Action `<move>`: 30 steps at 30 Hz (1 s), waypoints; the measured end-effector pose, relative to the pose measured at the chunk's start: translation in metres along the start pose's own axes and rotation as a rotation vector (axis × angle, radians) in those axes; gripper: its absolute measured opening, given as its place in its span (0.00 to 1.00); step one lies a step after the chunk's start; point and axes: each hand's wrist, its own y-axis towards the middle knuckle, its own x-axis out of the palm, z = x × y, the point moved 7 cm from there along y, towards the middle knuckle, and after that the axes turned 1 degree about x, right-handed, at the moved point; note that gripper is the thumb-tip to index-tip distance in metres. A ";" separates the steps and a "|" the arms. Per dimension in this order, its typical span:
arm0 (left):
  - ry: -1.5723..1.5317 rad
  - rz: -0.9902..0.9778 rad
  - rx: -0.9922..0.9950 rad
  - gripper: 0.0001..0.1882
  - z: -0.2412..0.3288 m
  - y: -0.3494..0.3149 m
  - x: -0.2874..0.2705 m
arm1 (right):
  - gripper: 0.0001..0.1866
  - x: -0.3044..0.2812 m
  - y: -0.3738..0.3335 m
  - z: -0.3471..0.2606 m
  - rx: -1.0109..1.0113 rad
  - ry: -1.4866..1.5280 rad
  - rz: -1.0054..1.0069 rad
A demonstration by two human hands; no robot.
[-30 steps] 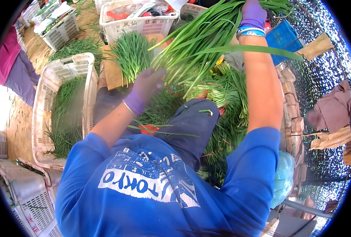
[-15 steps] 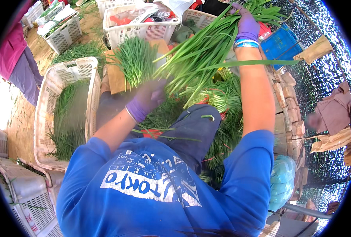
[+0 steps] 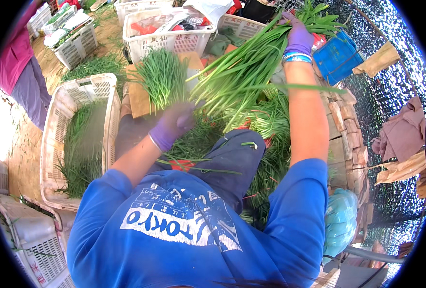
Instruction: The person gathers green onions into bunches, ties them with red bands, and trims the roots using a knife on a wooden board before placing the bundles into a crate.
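In a purple glove, my right hand (image 3: 299,36) is closed around a large bunch of garlic chives (image 3: 246,67) near its leafy end. The pale stem ends hang down and left over my lap. My left hand (image 3: 177,122), also gloved in purple, is just below and left of those stem ends. Motion smears its fingers, so their grip is unclear. Beyond it, a neat bundle of chives (image 3: 162,77) lies on a brown board (image 3: 138,96). More chives (image 3: 270,117) are heaped beside my right knee, with bits of red among them.
To my left stands a white crate (image 3: 47,144) holding loose greens. Another white crate (image 3: 169,43) with bags sits beyond the board. A blue container (image 3: 337,57) and stacked bricks (image 3: 349,125) line the right. A person in pink (image 3: 16,57) is at far left.
My left hand has moved slightly left and down, away from the stem ends. My right hand keeps hold of the bunch, and one loose long leaf by my right forearm has dipped.
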 end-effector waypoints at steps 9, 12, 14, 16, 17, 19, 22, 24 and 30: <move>1.193 0.123 0.126 0.31 0.019 -0.020 -0.047 | 0.09 -0.011 0.005 0.004 0.050 0.037 0.014; 0.999 0.238 0.400 0.36 0.048 -0.014 0.017 | 0.09 -0.003 -0.001 0.013 0.085 0.000 -0.053; 1.195 0.315 0.649 0.31 0.064 -0.015 0.044 | 0.09 0.008 -0.007 0.017 0.056 0.036 -0.062; 0.855 0.302 0.543 0.26 0.060 -0.007 0.046 | 0.09 0.011 -0.003 0.026 0.072 0.103 -0.080; 0.689 0.295 0.490 0.23 0.058 -0.005 0.044 | 0.08 0.014 -0.008 0.023 0.088 0.107 -0.071; 0.721 0.371 0.515 0.16 0.058 -0.007 0.031 | 0.07 0.020 -0.025 0.019 0.136 0.116 -0.047; 0.989 0.384 0.452 0.14 0.051 -0.010 0.040 | 0.07 0.013 -0.034 0.020 0.146 0.079 -0.033; 1.026 0.453 0.296 0.13 0.048 -0.004 0.021 | 0.07 0.013 -0.037 0.018 0.112 0.050 0.004; 0.835 0.281 0.137 0.10 0.033 -0.004 0.022 | 0.08 0.009 -0.015 0.029 0.037 0.090 -0.054</move>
